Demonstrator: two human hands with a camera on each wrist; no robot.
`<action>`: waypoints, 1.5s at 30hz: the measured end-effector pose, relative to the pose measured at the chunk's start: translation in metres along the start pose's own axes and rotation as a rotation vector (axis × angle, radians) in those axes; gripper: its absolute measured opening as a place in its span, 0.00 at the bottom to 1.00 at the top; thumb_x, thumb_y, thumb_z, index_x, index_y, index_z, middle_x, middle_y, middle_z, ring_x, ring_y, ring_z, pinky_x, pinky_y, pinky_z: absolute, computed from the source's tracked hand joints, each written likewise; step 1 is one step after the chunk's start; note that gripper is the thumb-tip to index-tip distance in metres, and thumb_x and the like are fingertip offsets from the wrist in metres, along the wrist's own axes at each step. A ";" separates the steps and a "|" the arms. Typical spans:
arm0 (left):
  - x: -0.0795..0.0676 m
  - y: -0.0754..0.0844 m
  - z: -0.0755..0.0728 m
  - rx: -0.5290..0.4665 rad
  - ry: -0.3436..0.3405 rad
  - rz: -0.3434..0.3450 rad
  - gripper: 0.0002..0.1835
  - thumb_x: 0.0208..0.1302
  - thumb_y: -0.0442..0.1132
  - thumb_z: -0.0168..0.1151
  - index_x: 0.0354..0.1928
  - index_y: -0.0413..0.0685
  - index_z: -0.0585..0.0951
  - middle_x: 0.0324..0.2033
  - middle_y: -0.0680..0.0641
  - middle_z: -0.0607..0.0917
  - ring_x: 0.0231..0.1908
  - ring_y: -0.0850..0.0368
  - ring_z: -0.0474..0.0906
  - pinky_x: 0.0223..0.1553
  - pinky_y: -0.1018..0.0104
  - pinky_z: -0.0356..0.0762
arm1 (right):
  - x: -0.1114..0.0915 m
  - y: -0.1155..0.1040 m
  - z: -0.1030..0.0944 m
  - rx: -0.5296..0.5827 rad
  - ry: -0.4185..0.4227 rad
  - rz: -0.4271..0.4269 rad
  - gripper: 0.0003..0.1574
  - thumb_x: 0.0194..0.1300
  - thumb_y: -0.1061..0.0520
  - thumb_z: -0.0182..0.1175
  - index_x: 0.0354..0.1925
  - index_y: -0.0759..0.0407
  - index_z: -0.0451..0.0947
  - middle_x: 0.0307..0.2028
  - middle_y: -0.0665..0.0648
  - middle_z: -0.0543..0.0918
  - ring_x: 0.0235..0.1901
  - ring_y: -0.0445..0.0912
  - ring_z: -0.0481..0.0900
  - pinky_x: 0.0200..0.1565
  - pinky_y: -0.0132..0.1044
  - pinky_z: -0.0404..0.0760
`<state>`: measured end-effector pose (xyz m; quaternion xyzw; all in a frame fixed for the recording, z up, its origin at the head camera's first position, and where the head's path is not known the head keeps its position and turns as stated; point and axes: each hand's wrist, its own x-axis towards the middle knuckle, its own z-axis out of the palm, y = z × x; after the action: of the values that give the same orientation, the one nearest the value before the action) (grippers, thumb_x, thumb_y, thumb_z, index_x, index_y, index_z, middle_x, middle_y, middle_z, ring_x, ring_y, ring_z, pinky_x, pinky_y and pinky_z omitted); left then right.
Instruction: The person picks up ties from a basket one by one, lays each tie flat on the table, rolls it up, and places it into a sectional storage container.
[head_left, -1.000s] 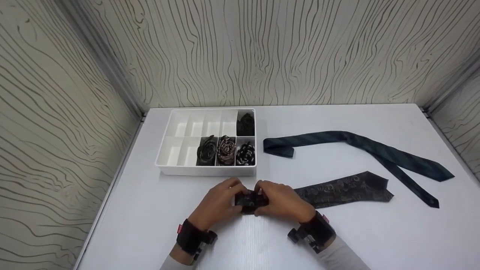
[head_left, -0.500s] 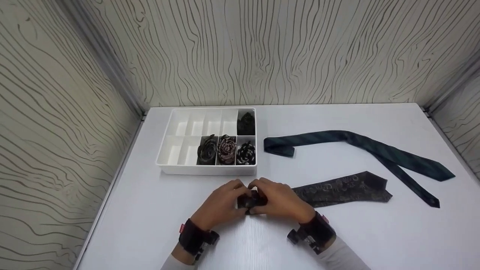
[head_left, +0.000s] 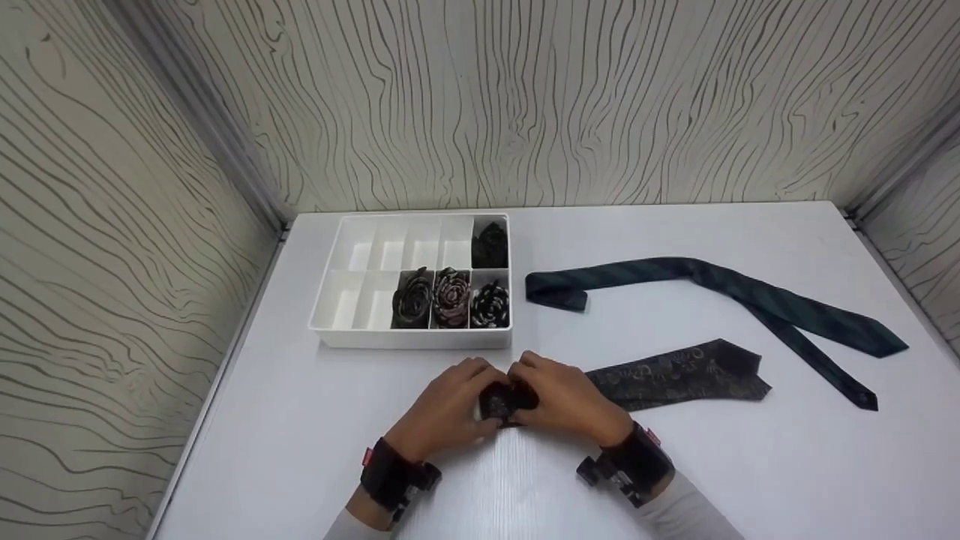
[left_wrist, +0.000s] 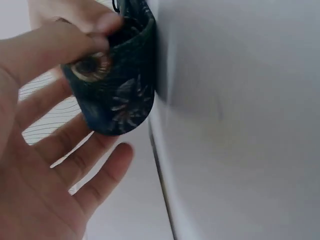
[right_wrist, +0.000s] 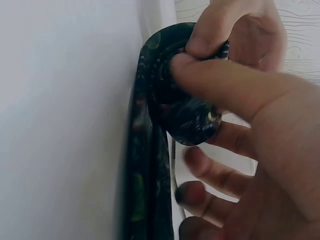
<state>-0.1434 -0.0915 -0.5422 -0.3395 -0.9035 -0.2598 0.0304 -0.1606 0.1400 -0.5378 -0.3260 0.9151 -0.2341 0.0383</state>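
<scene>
A dark patterned necktie is partly coiled into a roll, and its wide end stretches flat to the right on the table. My left hand pinches the coil from the left, thumb and fingers on its edges; the other fingers spread beside the roll in the left wrist view. From the other side my right hand grips the same coil, its thumb pressed to the rolled layers. The unrolled strip runs away from the coil along the tabletop. Fingers hide part of the roll.
Behind my hands stands a white divided box with several rolled neckties, including a reddish one, in its right-hand compartments. A dark green necktie lies loosely folded at the right. Wood-patterned panels enclose the table.
The patterned necktie's wide end has slid left towards my hands. My fingers have shifted around the coil, while the box and the green necktie stay in place.
</scene>
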 end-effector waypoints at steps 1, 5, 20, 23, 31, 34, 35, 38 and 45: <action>0.000 0.000 0.000 -0.012 -0.013 -0.008 0.23 0.57 0.43 0.80 0.55 0.56 0.85 0.50 0.54 0.84 0.50 0.59 0.80 0.56 0.63 0.82 | 0.000 0.000 0.000 -0.008 -0.001 0.001 0.27 0.55 0.48 0.80 0.50 0.51 0.81 0.45 0.49 0.78 0.40 0.43 0.81 0.40 0.38 0.84; 0.001 0.000 0.000 -0.026 -0.034 -0.018 0.22 0.56 0.41 0.80 0.54 0.55 0.86 0.50 0.54 0.85 0.51 0.59 0.81 0.58 0.62 0.82 | -0.001 0.000 0.001 0.008 -0.008 -0.002 0.30 0.56 0.48 0.80 0.54 0.50 0.80 0.50 0.49 0.78 0.46 0.44 0.83 0.45 0.41 0.87; 0.006 0.000 -0.002 -0.067 0.010 0.017 0.21 0.55 0.40 0.80 0.51 0.54 0.86 0.50 0.54 0.84 0.52 0.59 0.80 0.58 0.63 0.81 | -0.002 0.004 -0.001 0.000 -0.032 0.035 0.27 0.57 0.48 0.80 0.51 0.50 0.79 0.45 0.47 0.81 0.44 0.42 0.80 0.45 0.41 0.84; 0.006 0.001 -0.001 -0.069 0.005 0.021 0.22 0.55 0.42 0.81 0.52 0.54 0.86 0.49 0.54 0.83 0.50 0.59 0.80 0.56 0.64 0.81 | -0.003 0.004 -0.001 0.009 -0.038 0.036 0.29 0.56 0.47 0.79 0.53 0.49 0.79 0.47 0.48 0.82 0.46 0.43 0.81 0.47 0.42 0.85; 0.008 0.004 0.003 -0.074 -0.018 -0.003 0.27 0.57 0.45 0.81 0.59 0.55 0.82 0.52 0.53 0.83 0.52 0.59 0.80 0.58 0.64 0.81 | -0.009 0.007 -0.002 0.021 -0.001 0.037 0.33 0.56 0.54 0.79 0.59 0.53 0.78 0.51 0.51 0.84 0.51 0.46 0.83 0.53 0.47 0.86; 0.009 0.004 0.003 -0.043 -0.004 0.019 0.23 0.56 0.44 0.80 0.54 0.57 0.86 0.48 0.54 0.84 0.48 0.59 0.79 0.54 0.64 0.80 | -0.010 0.008 -0.002 0.046 -0.010 0.028 0.35 0.57 0.50 0.79 0.60 0.51 0.77 0.53 0.51 0.83 0.53 0.46 0.82 0.55 0.47 0.86; 0.010 0.004 0.002 -0.031 0.005 0.026 0.23 0.56 0.45 0.80 0.54 0.57 0.87 0.48 0.54 0.84 0.48 0.59 0.79 0.53 0.64 0.80 | -0.010 0.008 -0.002 0.045 -0.009 0.024 0.36 0.57 0.49 0.80 0.60 0.50 0.77 0.53 0.50 0.83 0.53 0.45 0.82 0.55 0.47 0.86; 0.011 0.005 0.002 -0.019 0.016 0.029 0.25 0.57 0.48 0.80 0.58 0.58 0.86 0.49 0.54 0.84 0.49 0.58 0.79 0.54 0.62 0.80 | -0.011 0.008 -0.002 0.019 0.008 0.018 0.34 0.56 0.49 0.81 0.57 0.51 0.78 0.50 0.50 0.84 0.49 0.45 0.82 0.51 0.46 0.86; 0.012 0.006 0.004 -0.013 0.007 0.050 0.25 0.57 0.50 0.82 0.56 0.58 0.86 0.48 0.55 0.85 0.49 0.59 0.80 0.54 0.63 0.80 | -0.011 0.008 -0.003 0.019 -0.005 0.019 0.36 0.53 0.45 0.82 0.55 0.50 0.78 0.50 0.48 0.83 0.49 0.43 0.80 0.52 0.44 0.85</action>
<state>-0.1482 -0.0791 -0.5401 -0.3615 -0.8928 -0.2661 0.0377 -0.1573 0.1541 -0.5395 -0.3173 0.9159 -0.2415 0.0457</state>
